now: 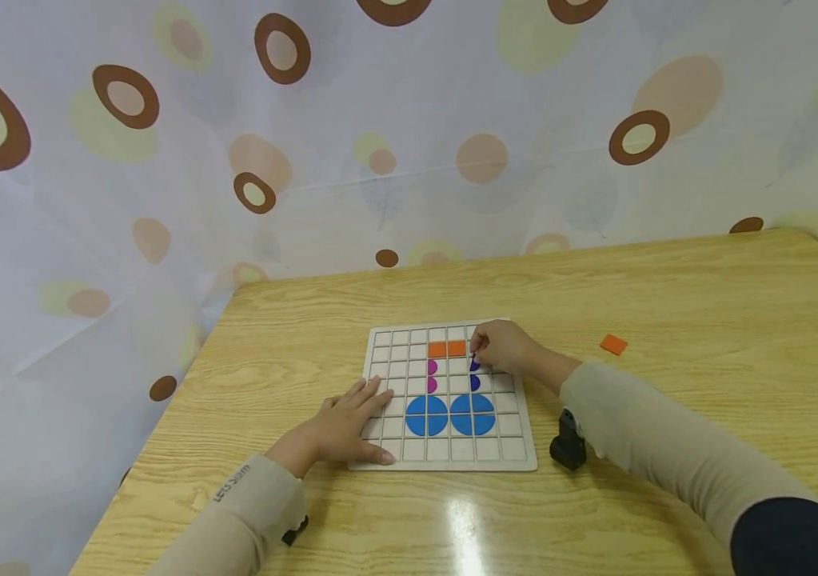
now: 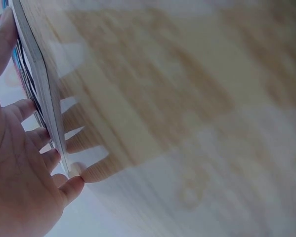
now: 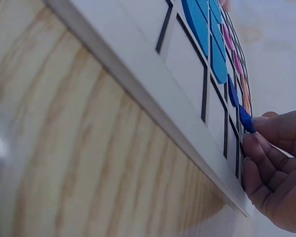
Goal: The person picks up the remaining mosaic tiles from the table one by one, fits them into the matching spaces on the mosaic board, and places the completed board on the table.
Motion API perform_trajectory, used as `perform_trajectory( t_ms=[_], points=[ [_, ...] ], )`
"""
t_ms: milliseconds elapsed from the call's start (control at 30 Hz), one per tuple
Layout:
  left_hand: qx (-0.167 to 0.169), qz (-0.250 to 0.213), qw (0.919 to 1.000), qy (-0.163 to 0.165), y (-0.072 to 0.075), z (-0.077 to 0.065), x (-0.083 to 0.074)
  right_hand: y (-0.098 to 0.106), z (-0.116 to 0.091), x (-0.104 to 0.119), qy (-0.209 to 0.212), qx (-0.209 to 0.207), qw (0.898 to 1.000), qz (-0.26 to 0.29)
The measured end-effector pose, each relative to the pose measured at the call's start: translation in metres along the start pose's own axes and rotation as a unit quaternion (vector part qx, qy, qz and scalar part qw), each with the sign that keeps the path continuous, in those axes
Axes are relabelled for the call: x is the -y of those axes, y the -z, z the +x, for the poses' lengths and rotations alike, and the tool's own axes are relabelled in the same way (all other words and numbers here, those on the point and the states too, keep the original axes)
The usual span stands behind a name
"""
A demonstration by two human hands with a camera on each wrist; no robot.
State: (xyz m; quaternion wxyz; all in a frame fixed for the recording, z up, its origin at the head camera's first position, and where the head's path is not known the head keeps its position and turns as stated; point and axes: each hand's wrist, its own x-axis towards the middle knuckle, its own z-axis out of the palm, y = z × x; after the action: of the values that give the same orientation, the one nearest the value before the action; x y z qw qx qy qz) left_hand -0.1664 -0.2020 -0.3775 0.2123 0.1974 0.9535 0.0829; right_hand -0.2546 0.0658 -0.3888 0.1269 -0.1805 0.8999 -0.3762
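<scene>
A white board (image 1: 516, 450) with a square grid lies on the table. My left hand (image 1: 345, 426) rests along its left edge, fingers spread and thumb near the front corner. At the board's right side my right hand (image 1: 505, 347) pinches a dark blue curved piece (image 3: 246, 118) between thumb and fingertips, low over the grid. Another dark blue piece (image 1: 475, 383) sits just in front of it. To their left are two magenta curved pieces (image 1: 432, 367), with two orange squares (image 1: 437, 350) behind. Nearer me, blue quarter pieces (image 1: 416, 425) form two discs. My right fingers hide nearby cells.
A loose orange tile (image 1: 613, 344) lies on the wooden table (image 1: 308, 320), right of the board. A patterned curtain (image 1: 409, 120) hangs behind the table and along its left. A black device (image 1: 568, 442) sits at the right wrist.
</scene>
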Motion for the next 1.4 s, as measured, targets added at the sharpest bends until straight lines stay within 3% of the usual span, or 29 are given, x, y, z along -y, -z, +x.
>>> perform_trajectory(
  t_ms=[767,1400],
  points=[
    [-0.001,-0.001,1.0000,-0.001,-0.001,0.001,0.000,0.001,-0.004,0.002,0.018,0.004,1.000,0.011],
    [-0.002,0.012,0.9999,-0.002,0.000,0.000,0.000,0.028,-0.032,-0.018,0.008,-0.031,0.999,0.008]
  ],
)
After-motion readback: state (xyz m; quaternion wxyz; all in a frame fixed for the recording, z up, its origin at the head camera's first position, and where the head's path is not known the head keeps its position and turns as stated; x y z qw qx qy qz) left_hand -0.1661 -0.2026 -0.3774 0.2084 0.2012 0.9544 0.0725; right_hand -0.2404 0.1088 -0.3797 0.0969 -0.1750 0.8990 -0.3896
